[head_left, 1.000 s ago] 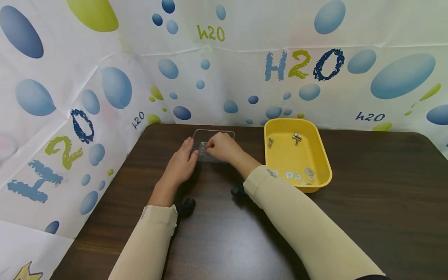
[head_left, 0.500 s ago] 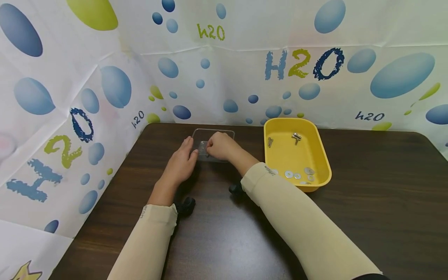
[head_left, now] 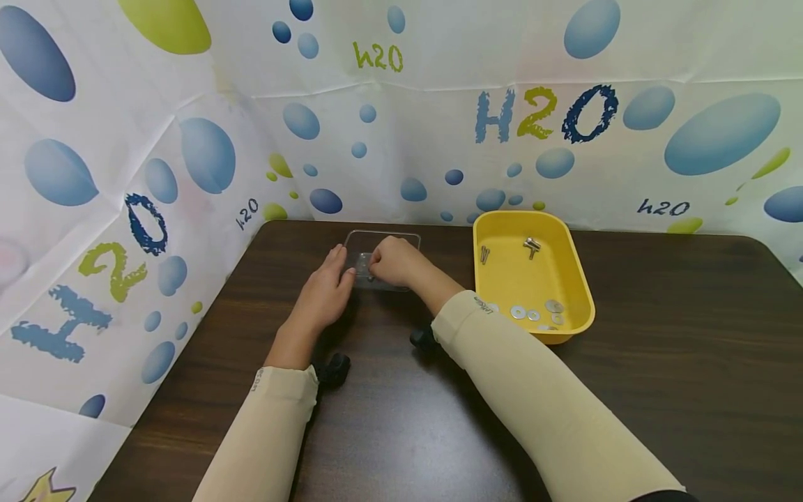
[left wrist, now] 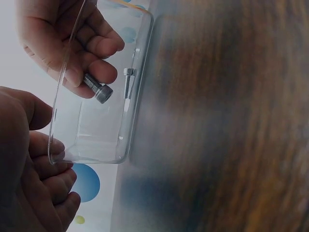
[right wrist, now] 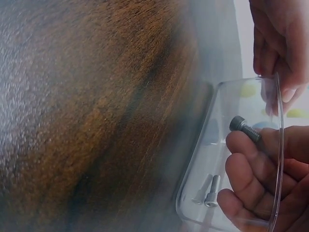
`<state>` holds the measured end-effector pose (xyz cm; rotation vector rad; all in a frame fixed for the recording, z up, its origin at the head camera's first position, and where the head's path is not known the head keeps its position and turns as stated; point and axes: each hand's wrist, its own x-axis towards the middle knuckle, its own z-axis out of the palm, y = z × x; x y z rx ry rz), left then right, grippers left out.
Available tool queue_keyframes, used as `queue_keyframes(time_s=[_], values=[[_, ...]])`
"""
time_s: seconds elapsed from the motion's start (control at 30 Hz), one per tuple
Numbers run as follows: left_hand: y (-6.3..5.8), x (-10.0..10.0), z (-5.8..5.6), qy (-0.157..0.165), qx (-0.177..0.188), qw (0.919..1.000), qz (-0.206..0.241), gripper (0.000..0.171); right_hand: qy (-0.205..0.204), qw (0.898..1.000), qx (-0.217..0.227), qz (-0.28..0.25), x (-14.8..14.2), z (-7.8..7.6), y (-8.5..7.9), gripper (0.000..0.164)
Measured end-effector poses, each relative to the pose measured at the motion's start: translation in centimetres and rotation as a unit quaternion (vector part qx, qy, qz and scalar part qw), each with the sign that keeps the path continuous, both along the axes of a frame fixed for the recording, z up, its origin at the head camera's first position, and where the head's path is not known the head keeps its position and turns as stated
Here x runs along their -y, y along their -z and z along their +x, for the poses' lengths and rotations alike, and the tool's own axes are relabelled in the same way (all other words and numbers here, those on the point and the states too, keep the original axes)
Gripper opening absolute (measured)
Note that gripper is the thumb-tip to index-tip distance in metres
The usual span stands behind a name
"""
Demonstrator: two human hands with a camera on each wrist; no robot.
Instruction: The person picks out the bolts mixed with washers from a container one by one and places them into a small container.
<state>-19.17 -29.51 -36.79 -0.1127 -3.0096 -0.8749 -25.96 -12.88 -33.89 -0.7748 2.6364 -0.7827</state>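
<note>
A clear plastic box (head_left: pixel 410 286) stands near the far edge of the table. My right hand (head_left: pixel 396 262) reaches over it and pinches a socket-head bolt (left wrist: pixel 99 90) between thumb and finger. The head of the bolt points down, inside the box walls. Below it, at least one more bolt (right wrist: pixel 212 191) lies on the box floor; a second shape beside it may be a reflection. At the left end of the box, my left hand (head_left: pixel 323 291) holds the rim near the corner, with its thumb at the near side and its fingers along the outside.
To the right of the box sits a yellow tray (head_left: pixel 511 279). Several bolts (head_left: pixel 532 245) lie in its far part and several flat washers (head_left: pixel 533 315) in its near part. A patterned sheet (head_left: pixel 439 118) hangs behind and left of the dark wooden table (head_left: pixel 389 418).
The bolt's end now shows below my right fingers, which it did not a second ago. Both hands have stayed almost in place at the box.
</note>
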Motion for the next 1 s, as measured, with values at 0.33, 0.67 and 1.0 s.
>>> queue_keyframes(time_s=[0.33,0.67,1.0], values=[[0.03,0.03,-0.01,0.001,0.001,1.0000,-0.002,0.058,0.003,1.000,0.005,-0.002,-0.04,0.19,0.02,0.023],[-0.07,-0.05,0.06,0.002,-0.006,1.0000,-0.002,0.059,0.011,1.000,0.005,0.007,0.03,0.15,-0.07,0.023],[-0.04,-0.07,0.01,-0.001,-0.004,1.0000,-0.001,0.059,0.011,1.000,0.007,0.002,-0.09,0.20,0.00,0.023]])
